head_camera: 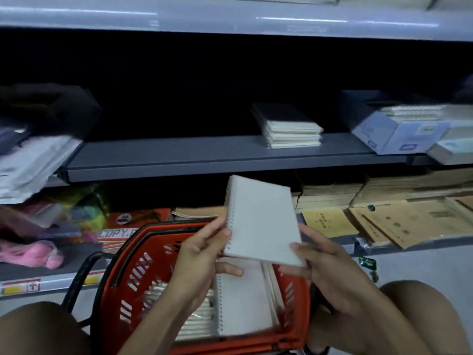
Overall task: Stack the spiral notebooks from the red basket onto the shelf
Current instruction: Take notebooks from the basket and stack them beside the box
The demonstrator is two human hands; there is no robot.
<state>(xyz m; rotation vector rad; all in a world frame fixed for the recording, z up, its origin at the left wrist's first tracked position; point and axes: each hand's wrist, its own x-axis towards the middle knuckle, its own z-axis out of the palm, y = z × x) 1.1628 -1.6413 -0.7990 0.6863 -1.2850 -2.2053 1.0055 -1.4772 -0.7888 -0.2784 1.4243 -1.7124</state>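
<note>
Head view, grey shelf (179, 157), notebook stack (291, 129)

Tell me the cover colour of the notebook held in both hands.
Plain pale grey-white, seen in the head view: the notebook, with spiral binding along its left edge.

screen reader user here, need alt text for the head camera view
Both hands, left hand and right hand, hold a white spiral notebook above a red basket of more notebooks. A small notebook stack sits on the dark shelf ahead.
</note>
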